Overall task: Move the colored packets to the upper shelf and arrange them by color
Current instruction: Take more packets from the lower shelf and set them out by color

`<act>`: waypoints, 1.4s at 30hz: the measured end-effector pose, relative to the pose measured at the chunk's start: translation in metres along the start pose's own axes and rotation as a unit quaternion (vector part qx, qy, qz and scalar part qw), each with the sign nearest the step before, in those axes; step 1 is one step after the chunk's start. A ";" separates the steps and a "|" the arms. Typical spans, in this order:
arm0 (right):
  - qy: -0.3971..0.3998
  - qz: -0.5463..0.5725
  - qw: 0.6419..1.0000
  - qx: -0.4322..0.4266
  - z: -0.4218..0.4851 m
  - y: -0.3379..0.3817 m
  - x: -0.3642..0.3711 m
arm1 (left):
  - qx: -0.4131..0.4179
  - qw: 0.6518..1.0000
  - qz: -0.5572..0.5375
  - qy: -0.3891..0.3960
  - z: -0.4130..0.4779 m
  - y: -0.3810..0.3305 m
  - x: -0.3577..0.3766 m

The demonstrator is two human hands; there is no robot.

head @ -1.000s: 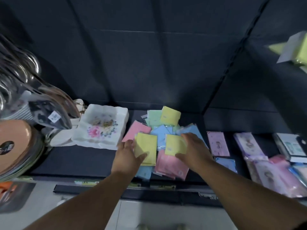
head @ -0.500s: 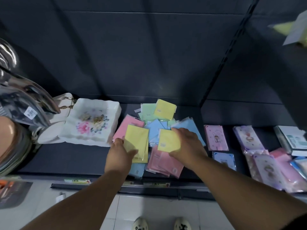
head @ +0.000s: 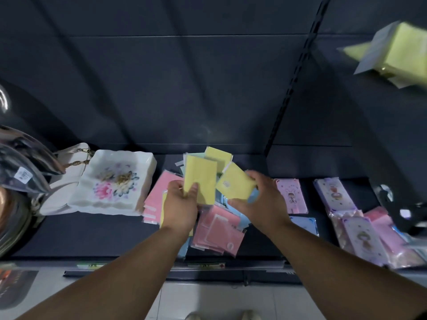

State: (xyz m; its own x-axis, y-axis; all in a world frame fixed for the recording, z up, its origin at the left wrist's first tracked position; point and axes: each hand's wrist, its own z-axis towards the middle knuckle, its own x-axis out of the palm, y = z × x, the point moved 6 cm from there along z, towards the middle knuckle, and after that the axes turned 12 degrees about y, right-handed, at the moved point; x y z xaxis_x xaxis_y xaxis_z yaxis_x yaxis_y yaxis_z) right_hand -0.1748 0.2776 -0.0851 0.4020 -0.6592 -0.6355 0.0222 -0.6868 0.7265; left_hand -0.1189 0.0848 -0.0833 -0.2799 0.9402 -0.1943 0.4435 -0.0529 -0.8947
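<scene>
A loose pile of pink, blue, green and yellow packets (head: 217, 229) lies on the dark lower shelf (head: 92, 236) in front of me. My left hand (head: 181, 205) grips a yellow packet (head: 201, 176) by its lower edge, lifted above the pile. My right hand (head: 263, 199) pinches a second yellow packet (head: 234, 183), tilted, just right of the first. Another yellow packet (head: 219, 154) rests at the back of the pile. At the top right, yellow packets (head: 402, 51) sit on the upper shelf.
A white floral square dish (head: 115, 183) stands left of the pile, with a cream bag (head: 69, 167) and wrapped plates (head: 20, 172) beyond. Pink and purple cartoon card packs (head: 292, 195) fill the shelf to the right. A black upright rail (head: 291, 88) divides the back panel.
Both hands have lifted their yellow packets up and away from the pile, toward the back of the shelf. The view has tilted slightly.
</scene>
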 end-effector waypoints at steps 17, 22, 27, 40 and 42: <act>0.033 -0.040 0.994 0.097 0.025 -0.047 -0.012 | -0.007 0.994 -0.101 -0.036 0.007 0.009 0.020; 0.087 -0.075 0.983 0.142 0.029 -0.061 0.003 | -0.007 0.993 -0.104 -0.055 0.009 0.023 0.014; 0.084 -0.052 0.982 0.158 0.033 -0.063 0.002 | -0.006 0.992 -0.107 -0.068 0.009 0.030 0.010; -0.014 -0.010 0.988 0.156 0.040 -0.056 -0.012 | 0.010 0.990 -0.117 -0.080 0.008 0.028 0.005; -0.019 -0.010 0.987 0.159 0.039 -0.055 -0.015 | 0.012 0.989 -0.123 -0.078 0.008 0.025 0.004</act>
State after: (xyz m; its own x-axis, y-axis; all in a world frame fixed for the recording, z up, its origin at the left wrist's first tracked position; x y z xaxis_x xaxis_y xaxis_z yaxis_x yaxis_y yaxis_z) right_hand -0.2180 0.3132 -0.1251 0.3701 -0.6513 -0.6624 -0.2609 -0.7573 0.5987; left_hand -0.1159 0.0842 -0.1102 -0.5050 0.8627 -0.0268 0.3249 0.1613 -0.9319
